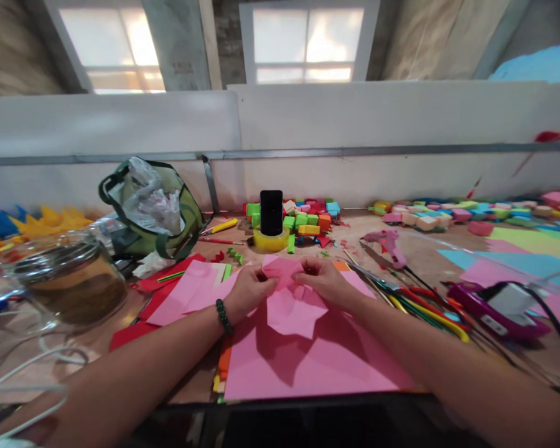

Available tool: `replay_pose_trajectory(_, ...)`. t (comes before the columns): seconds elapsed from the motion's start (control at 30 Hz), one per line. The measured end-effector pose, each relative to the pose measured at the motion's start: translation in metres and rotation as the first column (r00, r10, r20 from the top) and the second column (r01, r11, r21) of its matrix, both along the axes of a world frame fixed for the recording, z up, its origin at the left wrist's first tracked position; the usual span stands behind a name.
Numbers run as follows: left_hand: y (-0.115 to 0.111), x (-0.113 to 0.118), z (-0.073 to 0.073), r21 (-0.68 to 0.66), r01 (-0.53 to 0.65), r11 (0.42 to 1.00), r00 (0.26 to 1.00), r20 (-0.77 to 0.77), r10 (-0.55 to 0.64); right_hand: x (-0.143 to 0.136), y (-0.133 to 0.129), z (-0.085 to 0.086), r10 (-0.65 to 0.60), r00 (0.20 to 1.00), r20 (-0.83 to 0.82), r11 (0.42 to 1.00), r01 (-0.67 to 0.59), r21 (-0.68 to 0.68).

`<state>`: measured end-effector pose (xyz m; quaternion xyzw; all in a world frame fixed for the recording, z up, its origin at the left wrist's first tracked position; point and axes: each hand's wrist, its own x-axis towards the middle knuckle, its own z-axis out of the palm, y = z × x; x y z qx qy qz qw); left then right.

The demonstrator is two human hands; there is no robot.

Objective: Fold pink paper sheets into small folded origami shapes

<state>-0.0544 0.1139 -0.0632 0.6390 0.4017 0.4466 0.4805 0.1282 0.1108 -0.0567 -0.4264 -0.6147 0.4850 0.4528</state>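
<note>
Between my two hands is a folded piece of pink paper (289,311), creased and with pointed edges, held above the table. My left hand (251,289), with a green bead bracelet on the wrist, pinches its left edge. On the opposite side my right hand (324,281) grips the upper right part between thumb and fingers. Below lies a large pink sheet (317,367) on a stack with orange and yellow edges, and the held paper casts a shadow on it. More pink sheets (182,295) and red paper lie to the left.
A phone (271,213) stands in a yellow tape roll (270,240) before colourful paper blocks (308,221). At left are a glass jar (70,280) and a green bag (186,211). A pink glue gun (389,246), scissors (429,298) and a purple power strip (494,311) lie right.
</note>
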Motion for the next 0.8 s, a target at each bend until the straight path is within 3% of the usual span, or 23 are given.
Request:
replay_pose_trajectory(0.17,-0.0012,-0.0006,-0.0002,-0.017,0.001,1.000,1.000,0.012,0.000,-0.0007,-0.0011,-0.0016,0.032,0.999,-0.004,0.998,-0.032,-0.047)
replay_pose_trajectory(0.4,0.0065,-0.0077,-0.0017,0.036,-0.112,0.993,0.994,0.007,0.111,0.0063,0.0060,-0.0003,-0.027,1.000,0.004,0.993,0.028,-0.114)
replay_pose_trajectory(0.8,0.0002,0.0001,-0.0059,0.126,-0.012,0.992,0.998,-0.052,0.018,0.0038,0.0021,-0.0048,-0.023,0.998,-0.064,0.998,0.019,-0.066)
